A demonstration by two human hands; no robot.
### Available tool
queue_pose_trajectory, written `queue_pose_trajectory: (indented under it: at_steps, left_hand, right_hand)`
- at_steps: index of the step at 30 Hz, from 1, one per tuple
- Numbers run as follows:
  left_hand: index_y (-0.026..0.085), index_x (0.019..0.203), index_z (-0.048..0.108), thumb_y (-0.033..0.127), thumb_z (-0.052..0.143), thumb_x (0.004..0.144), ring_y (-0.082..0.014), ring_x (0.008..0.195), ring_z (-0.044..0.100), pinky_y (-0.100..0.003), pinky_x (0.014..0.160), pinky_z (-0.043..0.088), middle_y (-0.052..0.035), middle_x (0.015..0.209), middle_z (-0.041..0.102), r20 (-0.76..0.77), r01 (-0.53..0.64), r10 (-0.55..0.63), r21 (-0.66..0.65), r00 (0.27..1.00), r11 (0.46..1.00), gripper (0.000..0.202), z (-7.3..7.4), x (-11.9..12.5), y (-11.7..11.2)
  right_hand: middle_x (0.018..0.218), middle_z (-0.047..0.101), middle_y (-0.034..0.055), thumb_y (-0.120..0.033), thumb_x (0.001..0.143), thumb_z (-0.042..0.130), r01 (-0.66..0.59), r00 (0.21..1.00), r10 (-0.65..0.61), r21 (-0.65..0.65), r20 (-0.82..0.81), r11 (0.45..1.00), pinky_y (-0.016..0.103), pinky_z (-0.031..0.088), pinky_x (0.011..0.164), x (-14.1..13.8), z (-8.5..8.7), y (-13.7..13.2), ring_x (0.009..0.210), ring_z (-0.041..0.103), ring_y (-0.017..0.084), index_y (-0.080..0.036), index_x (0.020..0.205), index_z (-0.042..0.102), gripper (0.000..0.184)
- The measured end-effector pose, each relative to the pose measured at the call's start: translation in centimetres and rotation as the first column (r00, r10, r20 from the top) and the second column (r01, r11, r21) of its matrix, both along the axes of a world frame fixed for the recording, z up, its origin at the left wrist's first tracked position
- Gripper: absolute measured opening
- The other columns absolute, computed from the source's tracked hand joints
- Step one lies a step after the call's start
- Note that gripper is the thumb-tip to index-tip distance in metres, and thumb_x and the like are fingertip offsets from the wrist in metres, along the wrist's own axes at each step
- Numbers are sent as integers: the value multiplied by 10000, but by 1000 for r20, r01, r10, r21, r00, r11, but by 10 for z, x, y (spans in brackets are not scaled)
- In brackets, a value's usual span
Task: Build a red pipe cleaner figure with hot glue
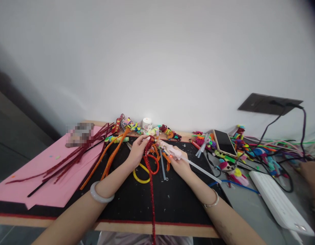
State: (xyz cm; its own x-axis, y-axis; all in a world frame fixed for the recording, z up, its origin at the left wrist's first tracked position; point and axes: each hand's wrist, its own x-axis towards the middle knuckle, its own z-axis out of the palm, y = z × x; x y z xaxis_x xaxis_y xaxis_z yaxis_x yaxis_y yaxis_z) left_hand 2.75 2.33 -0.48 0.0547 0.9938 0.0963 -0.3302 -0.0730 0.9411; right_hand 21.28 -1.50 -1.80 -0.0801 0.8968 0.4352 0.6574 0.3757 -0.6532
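Note:
My left hand (138, 149) pinches the top of a dark red pipe cleaner (150, 180) that hangs down over the black mat (172, 200) toward me. My right hand (181, 162) grips a pink glue gun (170, 149) with a white glue stick (200, 168) poking out behind; its nozzle points at the top of the red pipe cleaner. Orange and yellow pipe cleaner loops (144, 172) lie under my hands. A pale bangle sits on my left wrist, a thin metal one on my right.
Dark red and orange pipe cleaners (70, 160) lie across pink paper (32, 180) at left. Small colourful craft figures (167, 132) and a white jar (147, 124) line the wall. A phone (224, 143), tangled cables, a white power strip (280, 202) and another person's hand (310, 173) are at right.

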Motion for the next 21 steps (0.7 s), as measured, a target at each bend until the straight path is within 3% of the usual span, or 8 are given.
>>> queue_pose_trajectory:
  at_steps: [11,16,21]
  left_hand:
    - [156,851,554,381,601,758,-39,307,388,-160,335,267,22,521,596,75,82,-79,-27,994,996,247,2,-1,2]
    - [170,871,541,389,573,780,-43,311,383,-164,343,272,32,522,596,43,3,-2,-2,999,1000,239,-2,-4,6]
    - [178,918,539,392,580,790,-64,340,434,-172,356,315,36,540,598,-43,-99,101,51,994,994,253,-4,-7,6]
  right_hand:
    - [695,641,-7,-244,806,486,35,995,-34,-9,96,999,222,442,570,1,-2,2,608,606,145,-198,778,558,90]
    - [886,665,39,-246,806,502,115,965,-111,-5,237,993,253,438,638,8,4,5,756,615,188,-204,988,564,196]
    - [993,625,138,-170,700,548,172,903,-164,16,398,985,371,402,759,9,8,5,914,545,291,-159,1067,582,369]
